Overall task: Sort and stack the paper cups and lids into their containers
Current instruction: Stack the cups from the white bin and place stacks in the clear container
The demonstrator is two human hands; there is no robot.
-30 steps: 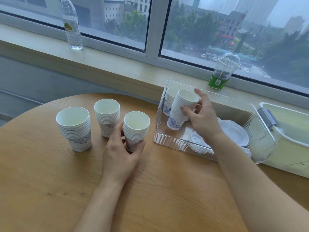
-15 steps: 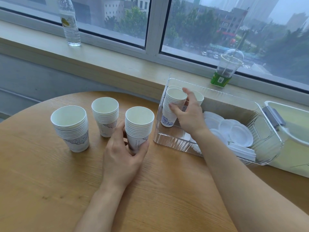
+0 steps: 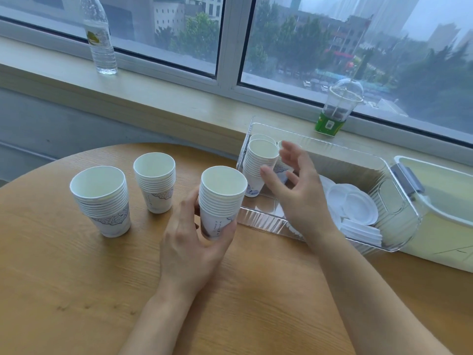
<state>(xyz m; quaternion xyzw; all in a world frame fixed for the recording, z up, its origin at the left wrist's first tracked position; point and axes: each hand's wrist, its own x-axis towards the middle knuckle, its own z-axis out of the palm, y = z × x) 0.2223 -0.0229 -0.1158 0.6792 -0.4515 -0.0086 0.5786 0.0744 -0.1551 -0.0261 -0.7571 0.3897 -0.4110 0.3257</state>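
- Head view, left side: the left hand (image 3: 194, 242) wraps its fingers and thumb round the lower part of a nested stack of paper cups (image 3: 221, 198), which stands upright on the round wooden desk (image 3: 76, 290) just beside the clear container (image 3: 263, 219). The low grip probably lets the whole stack be lifted as one.
- Head view, right side: the right hand (image 3: 299, 190) hovers with fingers spread wide and holds nothing; whether its thumb tip touches the cup stack in the container (image 3: 258, 167) I cannot tell. That stack stands upright at the container's left end, with more cups close behind it.
- White lids (image 3: 355, 206) lie piled at the container's right end, apart from the cups, which fits the sorting.
- Two further cup stacks (image 3: 102, 198) wait on the desk to the left.
- On the sill stand a water bottle (image 3: 99, 39) and a domed plastic cup (image 3: 337, 106).
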